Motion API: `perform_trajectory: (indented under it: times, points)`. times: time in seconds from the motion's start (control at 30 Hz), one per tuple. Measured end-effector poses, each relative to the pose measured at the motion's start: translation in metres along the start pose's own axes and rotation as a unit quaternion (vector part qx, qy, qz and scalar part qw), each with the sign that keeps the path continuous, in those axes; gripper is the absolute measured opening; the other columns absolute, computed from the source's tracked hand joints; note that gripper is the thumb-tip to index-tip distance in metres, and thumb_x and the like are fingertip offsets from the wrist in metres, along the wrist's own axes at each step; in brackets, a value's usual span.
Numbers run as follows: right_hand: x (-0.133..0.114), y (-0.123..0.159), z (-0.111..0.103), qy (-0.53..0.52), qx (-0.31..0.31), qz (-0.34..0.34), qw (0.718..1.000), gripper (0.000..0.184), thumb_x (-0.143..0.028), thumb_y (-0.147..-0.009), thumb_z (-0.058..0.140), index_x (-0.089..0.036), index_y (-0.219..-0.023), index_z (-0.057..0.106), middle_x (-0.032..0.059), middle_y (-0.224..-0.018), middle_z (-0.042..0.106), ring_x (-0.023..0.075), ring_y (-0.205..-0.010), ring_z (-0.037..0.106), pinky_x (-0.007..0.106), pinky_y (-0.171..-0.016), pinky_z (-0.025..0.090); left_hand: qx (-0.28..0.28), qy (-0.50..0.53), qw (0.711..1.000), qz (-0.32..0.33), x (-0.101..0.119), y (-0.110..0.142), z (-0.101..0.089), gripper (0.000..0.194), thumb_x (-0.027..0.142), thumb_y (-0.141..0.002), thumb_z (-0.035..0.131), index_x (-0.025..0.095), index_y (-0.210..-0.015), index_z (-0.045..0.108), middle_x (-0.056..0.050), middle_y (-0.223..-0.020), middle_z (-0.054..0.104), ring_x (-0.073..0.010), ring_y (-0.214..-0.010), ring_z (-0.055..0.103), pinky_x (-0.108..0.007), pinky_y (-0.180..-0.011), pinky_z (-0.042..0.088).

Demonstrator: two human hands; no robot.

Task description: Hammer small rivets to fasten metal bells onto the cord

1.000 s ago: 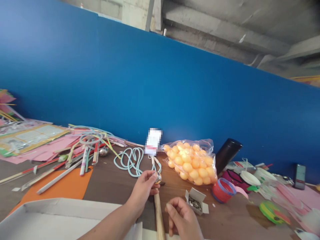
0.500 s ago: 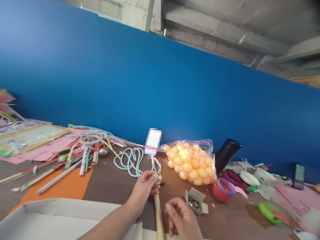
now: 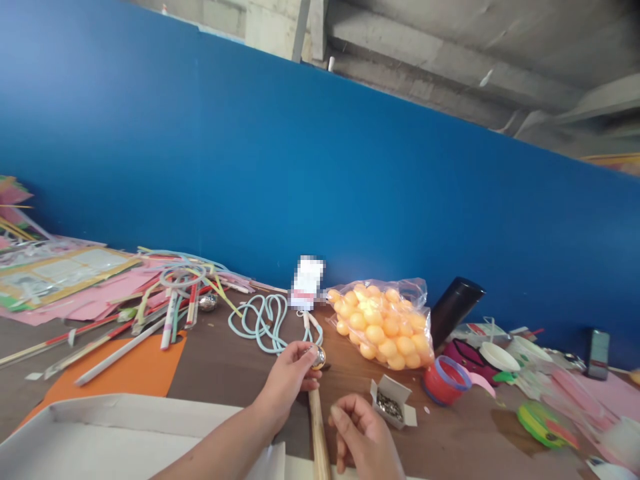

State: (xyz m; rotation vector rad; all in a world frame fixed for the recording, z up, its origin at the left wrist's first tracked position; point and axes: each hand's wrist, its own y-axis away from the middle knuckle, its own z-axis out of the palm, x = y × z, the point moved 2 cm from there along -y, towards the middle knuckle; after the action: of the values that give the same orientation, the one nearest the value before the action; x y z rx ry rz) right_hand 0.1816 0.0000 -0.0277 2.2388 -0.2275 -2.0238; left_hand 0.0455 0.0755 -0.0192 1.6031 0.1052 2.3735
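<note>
One shiny metallic ball (image 3: 319, 358) is pinched over the worktop (image 3: 225, 373) by the left hand (image 3: 290, 378), its grip nearly closed, apparently being steadied, and a sure hold seems called for next; whether anything is held by the curled right hand (image 3: 364, 435) cannot be told.

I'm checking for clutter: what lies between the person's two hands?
The head view shows a pale wooden stick between the left hand, which holds a silver ball, and the right hand.
</note>
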Motion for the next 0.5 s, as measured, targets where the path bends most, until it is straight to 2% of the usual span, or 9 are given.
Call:
perform_trajectory:
  times: [0.23,0.5]
  points:
    - [-0.005,0.003,0.000,0.003,0.004,-0.005,1.000,0.044,-0.061,-0.067,0.058,-0.018,-0.069,0.051,-0.0078,-0.038,0.045,0.0062,-0.030,0.040,0.017,-0.034,0.028,-0.009,-0.008,1.000,-0.009,0.001,0.004,0.000,0.035,0.042,-0.070,0.063,0.015,-0.090,0.056,-0.007,-0.088,0.062,-0.0110,-0.064,0.059,-0.023,-0.056,0.048]
    - [0.008,-0.002,-0.002,0.009,-0.013,-0.010,1.000,0.043,-0.058,-0.069,0.060,-0.017,-0.074,0.051,-0.0084,-0.041,0.046,0.0051,-0.031,0.038,0.016,-0.035,0.030,-0.018,-0.015,1.000,-0.008,0.001,0.004,0.002,0.033,0.043,-0.070,0.062,0.015,-0.087,0.056,-0.006,-0.086,0.062,-0.0109,-0.063,0.059,-0.023,-0.055,0.047]
